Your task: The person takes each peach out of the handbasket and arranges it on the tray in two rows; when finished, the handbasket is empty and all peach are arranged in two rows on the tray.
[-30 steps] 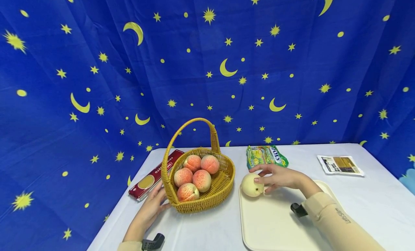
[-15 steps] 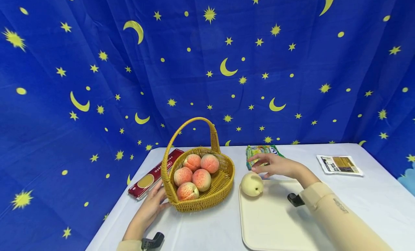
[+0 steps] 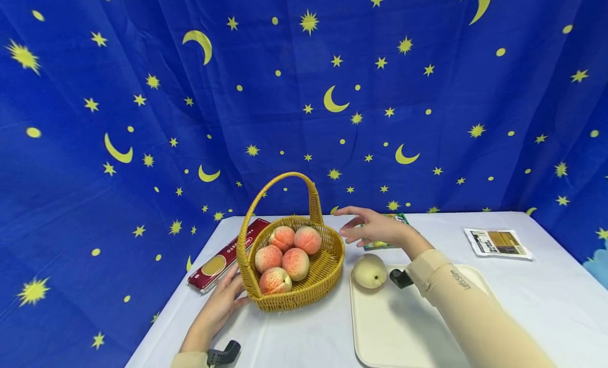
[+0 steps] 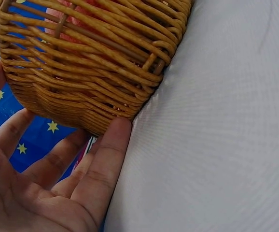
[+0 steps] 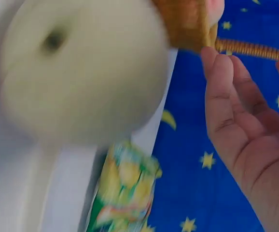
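A wicker basket [image 3: 304, 302] with a tall arched handle stands left of centre, several peaches [image 3: 295, 264] gathered in its left part. Against its left side rests my left hand [image 3: 219, 304]. In the left wrist view, the spread fingertips touch the woven wall [image 4: 81, 87] low down near the tablecloth. My right hand [image 3: 375, 228] is in the air just right of the basket, fingers loosely bent and holding nothing. Below that hand, a pale round pear [image 3: 369, 271] sits in the far left corner of a cream tray [image 3: 399, 341]. The pear [image 5: 86, 72] looms large in the right wrist view.
Behind the right hand lies a green candy bag [image 3: 377, 246], partly hidden. A dark red pasta packet [image 3: 218, 265] lies left of the basket, partly behind it. A flat white packet [image 3: 499, 243] is at the right back. A blue star-patterned cloth [image 3: 294, 120] hangs behind the table.
My right hand has let go of the pear, lifted off it, and moved left and away towards the basket. The pear stays on the tray. The left hand has not moved.
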Available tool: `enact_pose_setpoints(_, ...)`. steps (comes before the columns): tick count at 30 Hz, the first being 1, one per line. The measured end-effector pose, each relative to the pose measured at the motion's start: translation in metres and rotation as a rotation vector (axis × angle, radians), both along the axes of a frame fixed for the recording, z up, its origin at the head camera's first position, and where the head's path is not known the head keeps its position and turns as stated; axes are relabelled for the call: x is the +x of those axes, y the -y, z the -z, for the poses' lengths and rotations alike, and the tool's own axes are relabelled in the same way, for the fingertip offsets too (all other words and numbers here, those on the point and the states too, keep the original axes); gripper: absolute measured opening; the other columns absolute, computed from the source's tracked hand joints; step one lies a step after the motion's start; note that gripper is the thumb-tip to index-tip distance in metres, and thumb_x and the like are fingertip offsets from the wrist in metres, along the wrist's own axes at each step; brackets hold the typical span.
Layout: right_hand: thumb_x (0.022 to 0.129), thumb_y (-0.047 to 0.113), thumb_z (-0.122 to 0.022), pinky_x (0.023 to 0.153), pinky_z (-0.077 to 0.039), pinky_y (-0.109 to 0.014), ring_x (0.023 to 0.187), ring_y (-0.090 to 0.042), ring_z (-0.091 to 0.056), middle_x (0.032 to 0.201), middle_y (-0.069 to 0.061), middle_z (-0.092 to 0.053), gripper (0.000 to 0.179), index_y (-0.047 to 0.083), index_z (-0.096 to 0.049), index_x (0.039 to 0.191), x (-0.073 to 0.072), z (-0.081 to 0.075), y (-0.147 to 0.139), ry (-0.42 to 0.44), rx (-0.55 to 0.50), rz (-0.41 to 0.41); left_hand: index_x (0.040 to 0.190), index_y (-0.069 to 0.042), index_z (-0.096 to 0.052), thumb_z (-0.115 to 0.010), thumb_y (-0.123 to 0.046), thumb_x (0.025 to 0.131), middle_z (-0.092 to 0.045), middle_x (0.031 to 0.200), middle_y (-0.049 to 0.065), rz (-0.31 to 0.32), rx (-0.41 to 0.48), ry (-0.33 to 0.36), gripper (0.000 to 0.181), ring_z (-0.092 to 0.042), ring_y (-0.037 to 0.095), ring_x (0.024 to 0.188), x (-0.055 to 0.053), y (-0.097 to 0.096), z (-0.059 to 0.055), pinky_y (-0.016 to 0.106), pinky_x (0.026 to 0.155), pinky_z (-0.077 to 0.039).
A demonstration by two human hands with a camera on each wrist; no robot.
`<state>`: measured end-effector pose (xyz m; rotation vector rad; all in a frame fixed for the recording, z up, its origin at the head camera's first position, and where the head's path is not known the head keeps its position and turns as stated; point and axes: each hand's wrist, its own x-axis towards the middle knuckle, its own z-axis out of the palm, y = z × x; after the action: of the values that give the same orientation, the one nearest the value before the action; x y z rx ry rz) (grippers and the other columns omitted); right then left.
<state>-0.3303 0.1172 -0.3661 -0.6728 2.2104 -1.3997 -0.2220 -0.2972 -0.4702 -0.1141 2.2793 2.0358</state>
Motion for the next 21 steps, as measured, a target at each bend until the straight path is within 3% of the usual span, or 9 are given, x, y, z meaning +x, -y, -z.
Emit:
enact_pose_setpoints(8,0.108,0.032,-0.066,0.087,-0.061,-0.035,0.116,-0.034,-0.072,0.139,-0.026,-0.066,0.065,0.025,-0.038,0.166,-0.005,-0.011,0.033,-0.025,0.081,0.021,0.173,-0.02,-0.021,-0.053,-0.034,0.112,-0.043,0.166,0.026,0.011,-0.014,0.018,0.071,-0.046,0.047,0.15,-0.001,0.001,-0.002,0.056,0.111,-0.057)
enact_pose_setpoints(12,0.109,0.034,-0.064,0.086,-0.064,-0.037,0.098,-0.028,-0.075,0.137,-0.03,-0.063,0.07,0.025,-0.03,0.17,-0.005,-0.015,0.047,0.047,0.063,0.005,0.173,-0.019,-0.022,-0.052,-0.03,0.112,-0.046,0.164,0.026,0.009,0.003,0.008,0.069,-0.051,0.044,0.147,-0.001,0.001,-0.001,0.055,0.11,-0.058)
enact_pose_setpoints(15,0.112,0.037,-0.057,0.097,-0.064,-0.045,0.09,-0.024,-0.074,0.143,-0.034,-0.057,0.069,0.027,-0.023,0.171,-0.007,-0.015,0.056,0.151,0.048,-0.003,0.173,-0.018,-0.023,-0.052,-0.028,0.112,-0.046,0.163,0.026,0.007,0.012,0.001,0.068,-0.054,0.041,0.145,-0.001,0.001,-0.001,0.055,0.11,-0.058)
enact_pose_setpoints(17,0.114,0.041,-0.052,0.105,-0.061,-0.051,0.095,-0.028,-0.074,0.148,-0.035,-0.052,0.067,0.028,-0.021,0.172,-0.008,-0.015,0.061,0.221,0.036,0.007,0.173,-0.018,-0.023,-0.052,-0.027,0.112,-0.046,0.164,0.027,0.006,0.016,-0.002,0.068,-0.055,0.041,0.144,-0.001,0.001,-0.001,0.055,0.11,-0.058)
enact_pose_setpoints(21,0.115,0.046,-0.045,0.114,-0.055,-0.058,0.122,-0.046,-0.067,0.15,-0.036,-0.049,0.066,0.029,-0.018,0.172,-0.009,-0.015,0.071,0.319,0.038,0.014,0.172,-0.017,-0.025,-0.052,-0.025,0.111,-0.045,0.164,0.027,0.008,0.023,-0.007,0.067,-0.055,0.041,0.143,0.0,0.0,-0.001,0.056,0.11,-0.058)
